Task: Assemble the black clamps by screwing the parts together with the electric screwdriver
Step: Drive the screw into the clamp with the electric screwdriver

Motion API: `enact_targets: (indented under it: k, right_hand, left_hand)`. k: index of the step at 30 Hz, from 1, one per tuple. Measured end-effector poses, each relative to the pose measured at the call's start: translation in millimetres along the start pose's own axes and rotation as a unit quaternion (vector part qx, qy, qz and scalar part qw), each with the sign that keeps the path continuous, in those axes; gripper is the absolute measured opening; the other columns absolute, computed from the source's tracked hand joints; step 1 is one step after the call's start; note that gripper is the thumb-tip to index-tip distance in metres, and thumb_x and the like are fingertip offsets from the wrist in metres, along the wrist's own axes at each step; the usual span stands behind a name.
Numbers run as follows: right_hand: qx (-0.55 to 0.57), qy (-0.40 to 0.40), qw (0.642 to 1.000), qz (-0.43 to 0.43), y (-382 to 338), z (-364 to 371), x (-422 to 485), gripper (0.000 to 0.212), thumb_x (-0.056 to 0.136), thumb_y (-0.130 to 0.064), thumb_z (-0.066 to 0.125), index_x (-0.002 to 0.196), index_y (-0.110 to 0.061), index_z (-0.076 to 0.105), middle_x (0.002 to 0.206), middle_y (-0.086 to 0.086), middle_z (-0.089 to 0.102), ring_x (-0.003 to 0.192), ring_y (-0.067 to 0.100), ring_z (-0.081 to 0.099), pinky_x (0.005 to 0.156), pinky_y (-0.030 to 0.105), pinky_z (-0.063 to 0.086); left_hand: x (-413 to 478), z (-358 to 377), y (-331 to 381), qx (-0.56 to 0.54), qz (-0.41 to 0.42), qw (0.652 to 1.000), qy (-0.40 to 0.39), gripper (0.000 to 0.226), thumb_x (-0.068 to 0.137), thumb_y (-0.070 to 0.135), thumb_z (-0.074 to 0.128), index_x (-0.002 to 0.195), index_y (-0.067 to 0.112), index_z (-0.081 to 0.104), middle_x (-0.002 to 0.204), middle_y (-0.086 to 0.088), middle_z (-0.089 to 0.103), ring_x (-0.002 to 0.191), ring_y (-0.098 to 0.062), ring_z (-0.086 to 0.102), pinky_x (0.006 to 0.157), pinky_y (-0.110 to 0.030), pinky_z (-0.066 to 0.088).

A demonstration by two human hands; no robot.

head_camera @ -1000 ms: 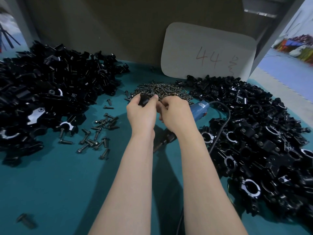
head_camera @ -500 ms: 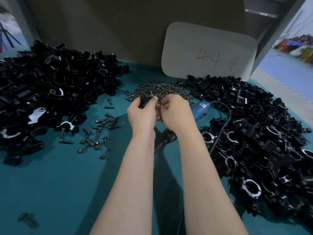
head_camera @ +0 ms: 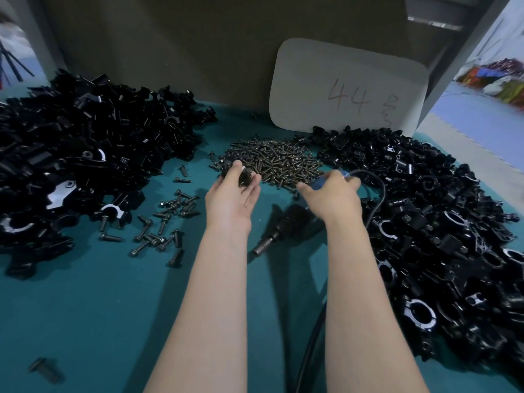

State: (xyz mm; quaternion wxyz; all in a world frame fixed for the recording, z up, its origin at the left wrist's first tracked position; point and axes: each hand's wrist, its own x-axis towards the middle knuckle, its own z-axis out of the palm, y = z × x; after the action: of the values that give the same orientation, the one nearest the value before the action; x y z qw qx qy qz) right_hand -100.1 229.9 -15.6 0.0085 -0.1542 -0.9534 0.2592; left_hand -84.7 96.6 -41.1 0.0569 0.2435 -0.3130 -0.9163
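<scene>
Clamp (head_camera: pixel 244 177) pinched left hand (head_camera: pixel 231 197), screwdriver (head_camera: pixel 279 234) right hand (head_camera: pixel 333 198)

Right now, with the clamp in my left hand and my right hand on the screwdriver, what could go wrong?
The screw standing in the clamp looks barely started; tilting your left hand may drop it. The cable of the electric screwdriver lies against the right clamp pile, so lifting it could drag parts along. Your left fingertips sit near the screw head; a slipping bit might hit them.
</scene>
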Motion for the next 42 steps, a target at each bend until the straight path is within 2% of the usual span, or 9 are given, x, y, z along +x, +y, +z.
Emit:
enact_targets:
  k: [7,10,14,18,23,29,33,38,42]
  right_hand:
    - [-0.035,-0.010,0.999,0.004,-2.0,11.3,2.8,0.067,0.088,-0.043,0.062,0.138,-0.010,0.030,0.144,0.018,0.025,0.088,0.029,0.047,0.074,0.033,0.034]
    - [0.030,-0.007,0.999,0.016,-0.2,10.3,5.5,0.078,0.087,-0.037,0.066,0.143,-0.006,0.023,0.146,0.020,0.023,0.079,0.022,0.040,0.073,0.031,0.034]
    - [0.175,-0.006,0.985,0.005,4.1,5.3,6.8,0.059,0.081,-0.028,0.069,0.129,-0.003,0.045,0.121,0.017,0.054,0.085,0.027,0.056,0.070,0.032,0.043]
    - [0.471,-0.014,0.882,0.016,1.1,-18.1,0.0,0.013,0.079,-0.009,0.064,0.090,-0.004,0.059,0.088,0.008,0.062,0.083,0.021,0.058,0.079,0.032,0.051]
    - [0.782,-0.071,0.617,0.058,-2.5,-39.6,-7.9,0.011,0.084,0.002,0.058,0.090,-0.004,0.051,0.091,0.014,0.059,0.078,0.022,0.062,0.086,0.034,0.055]
    - [0.810,-0.120,0.574,0.028,-3.6,-44.3,-15.7,0.014,0.091,0.004,0.050,0.100,-0.007,0.047,0.102,0.015,0.051,0.105,0.035,0.061,0.084,0.049,0.053]
    - [0.861,-0.087,0.498,0.050,-10.7,-44.5,-15.6,0.009,0.089,0.000,0.057,0.094,-0.004,0.051,0.094,0.013,0.055,0.089,0.030,0.063,0.074,0.046,0.055]
    - [0.869,0.009,0.489,0.072,-4.9,-41.7,-9.1,0.040,0.082,-0.033,0.074,0.112,-0.012,0.057,0.121,0.012,0.061,0.105,0.026,0.064,0.097,0.044,0.049]
    - [0.862,0.072,0.494,0.093,-4.4,-39.2,-5.2,0.047,0.084,-0.032,0.072,0.121,-0.011,0.052,0.124,0.009,0.058,0.107,0.027,0.063,0.098,0.045,0.049]
  left_hand:
    - [-3.8,-0.4,6.9,-0.081,-0.067,0.994,-0.038,0.012,0.091,0.012,0.065,0.091,0.001,0.060,0.099,-0.024,0.068,0.093,-0.026,0.069,0.078,-0.029,0.059]
    - [-5.4,0.5,8.9,-0.099,-0.089,0.988,-0.073,0.016,0.091,0.007,0.063,0.104,0.002,0.057,0.100,-0.024,0.064,0.093,-0.028,0.068,0.072,-0.028,0.059]
    - [-6.2,1.6,8.1,-0.109,-0.094,0.982,-0.123,0.009,0.092,0.008,0.061,0.097,0.003,0.054,0.099,-0.023,0.064,0.085,-0.025,0.067,0.074,-0.029,0.059]
    - [-5.1,1.2,6.6,-0.104,-0.074,0.979,-0.159,0.012,0.094,0.012,0.058,0.085,0.005,0.054,0.082,-0.018,0.070,0.077,-0.021,0.071,0.074,-0.026,0.059]
    - [-2.4,-1.4,6.7,-0.091,-0.049,0.975,-0.195,0.014,0.086,0.014,0.066,0.098,0.008,0.062,0.087,-0.014,0.072,0.075,-0.018,0.071,0.067,-0.024,0.060]
    - [-4.1,-4.1,7.8,-0.107,-0.082,0.972,-0.193,0.016,0.066,0.006,0.074,0.082,0.003,0.074,0.081,-0.016,0.072,0.063,-0.017,0.068,0.052,-0.022,0.057]
    - [3.1,1.7,1.5,0.053,0.030,0.995,-0.082,0.009,0.088,-0.001,0.063,0.084,0.008,0.063,0.073,-0.007,0.070,0.062,-0.015,0.067,0.057,-0.021,0.056]
    - [9.8,-6.4,-9.1,0.356,0.201,0.912,0.029,0.010,0.091,0.024,0.066,0.084,0.019,0.061,0.081,-0.003,0.069,0.085,-0.026,0.068,0.084,-0.042,0.056]
    - [7.4,-6.3,-10.8,0.444,0.249,0.860,0.047,0.015,0.093,0.029,0.062,0.093,0.015,0.057,0.084,0.001,0.064,0.085,-0.025,0.067,0.062,-0.025,0.047]
